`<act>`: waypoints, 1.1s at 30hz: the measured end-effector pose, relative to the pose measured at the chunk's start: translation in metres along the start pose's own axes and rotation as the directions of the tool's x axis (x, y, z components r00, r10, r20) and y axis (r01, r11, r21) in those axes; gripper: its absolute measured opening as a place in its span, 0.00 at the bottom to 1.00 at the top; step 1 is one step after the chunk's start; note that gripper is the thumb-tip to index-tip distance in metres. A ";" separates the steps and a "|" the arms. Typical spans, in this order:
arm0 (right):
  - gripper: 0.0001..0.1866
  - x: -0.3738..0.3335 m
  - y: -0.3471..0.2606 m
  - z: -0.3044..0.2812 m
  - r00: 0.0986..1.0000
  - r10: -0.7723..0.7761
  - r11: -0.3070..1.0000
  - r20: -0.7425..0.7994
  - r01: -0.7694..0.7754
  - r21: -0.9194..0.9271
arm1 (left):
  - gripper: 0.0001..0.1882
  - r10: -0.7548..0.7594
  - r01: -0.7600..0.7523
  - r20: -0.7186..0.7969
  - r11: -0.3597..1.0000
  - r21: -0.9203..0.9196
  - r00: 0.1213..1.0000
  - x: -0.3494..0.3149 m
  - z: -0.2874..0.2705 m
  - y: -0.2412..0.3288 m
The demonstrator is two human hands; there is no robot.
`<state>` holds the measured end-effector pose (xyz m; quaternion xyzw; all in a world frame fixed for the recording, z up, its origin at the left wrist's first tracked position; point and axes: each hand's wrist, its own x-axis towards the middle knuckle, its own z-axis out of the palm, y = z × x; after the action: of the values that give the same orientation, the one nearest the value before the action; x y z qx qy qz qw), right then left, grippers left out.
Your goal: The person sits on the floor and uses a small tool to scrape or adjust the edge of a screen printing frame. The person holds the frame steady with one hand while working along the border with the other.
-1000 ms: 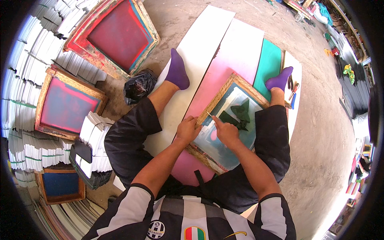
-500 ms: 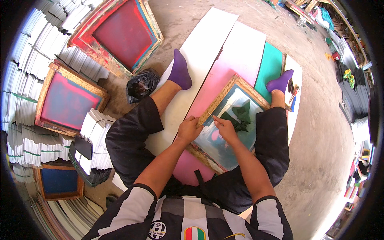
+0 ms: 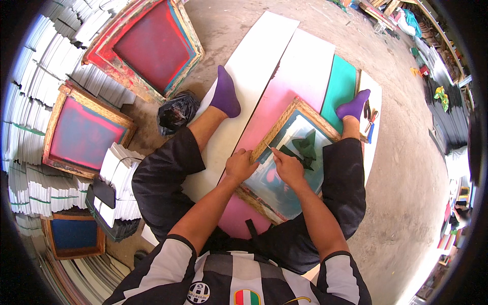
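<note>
A wood-rimmed screen-printing frame (image 3: 275, 128) lies tilted between my legs, its blue-grey mesh (image 3: 284, 199) smeared with white and pink. My left hand (image 3: 240, 165) is closed on the frame's left rim, fingers curled over the wood. Just right of it, my right hand (image 3: 288, 169) pinches a thin, pale, stick-like piece (image 3: 268, 146) whose tip points at the rim's inner edge. Its exact kind is too small to make out. Dark green crumpled pieces (image 3: 306, 149), like cloth or sheet, rest on the mesh beyond my right hand.
Long white and pink boards (image 3: 262, 56) and a green sheet (image 3: 341, 81) lie under my feet. Pliers-like tools (image 3: 372, 124) sit by my right foot. A black plastic bag (image 3: 177, 113), more screen frames (image 3: 157, 51) and stacked white sheets (image 3: 119, 178) stand on the left.
The view has shifted slightly. Both hands keep nearly the same place on the frame, and the right fingers still pinch the thin piece, with only a small movement.
</note>
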<state>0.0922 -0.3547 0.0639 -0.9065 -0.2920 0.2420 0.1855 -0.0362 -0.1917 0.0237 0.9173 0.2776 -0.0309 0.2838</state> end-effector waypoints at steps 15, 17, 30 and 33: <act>0.19 -0.003 -0.009 -0.003 1.000 0.019 0.999 0.017 -0.018 -0.049 | 0.24 0.046 -0.052 -0.069 0.994 -0.097 0.997 -0.002 0.011 -0.009; 0.19 -0.002 -0.004 0.001 1.000 0.027 0.995 0.008 -0.027 0.092 | 0.24 0.056 -0.064 -0.070 0.993 -0.104 0.996 -0.002 0.010 -0.009; 0.20 -0.002 0.002 0.007 1.000 -0.004 0.981 -0.014 0.007 0.192 | 0.24 0.061 -0.074 -0.092 0.987 -0.142 0.994 -0.002 0.011 -0.010; 0.20 -0.003 -0.004 0.003 1.000 0.017 0.984 0.005 -0.018 0.175 | 0.23 0.058 -0.070 -0.094 0.990 -0.127 0.994 -0.002 0.013 -0.011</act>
<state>0.0865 -0.3529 0.0644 -0.8888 -0.2621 0.2698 0.2618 -0.0428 -0.1918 0.0080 0.9058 0.2620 0.0375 0.3309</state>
